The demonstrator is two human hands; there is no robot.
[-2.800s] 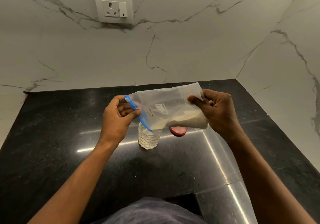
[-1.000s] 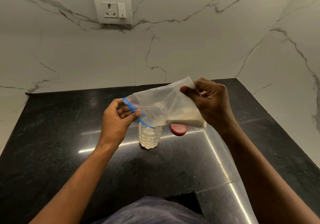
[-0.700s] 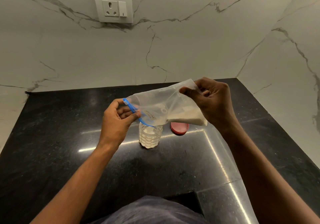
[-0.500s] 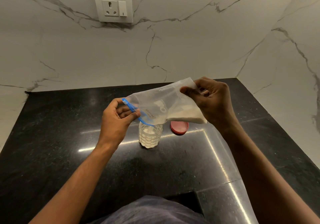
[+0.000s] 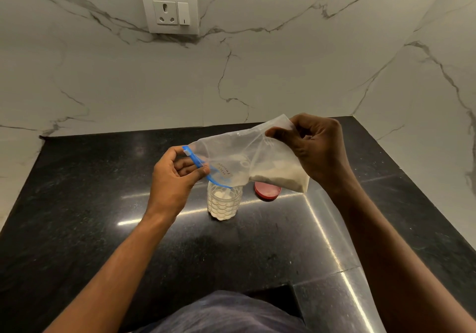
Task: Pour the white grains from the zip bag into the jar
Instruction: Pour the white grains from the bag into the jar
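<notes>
A clear zip bag (image 5: 239, 157) with a blue zip strip hangs tilted over a small clear ribbed jar (image 5: 223, 202) on the black counter. My left hand (image 5: 175, 175) pinches the blue mouth end, which sits just above the jar's opening. My right hand (image 5: 316, 149) grips the bag's raised bottom corner. White grains (image 5: 280, 175) lie bunched in the bag's lower right corner, and a thin stream runs from the mouth into the jar. The jar holds white grains most of the way up.
A red lid (image 5: 267, 191) lies flat on the black counter (image 5: 77, 216) just right of the jar. Marble walls close the counter at the back and right, with a socket plate (image 5: 170, 10) high on the back wall.
My right hand has lifted the bag's bottom end higher, so the bag tilts more steeply toward the jar. Fewer grains sit in the bag. My left hand has stayed at the mouth.
</notes>
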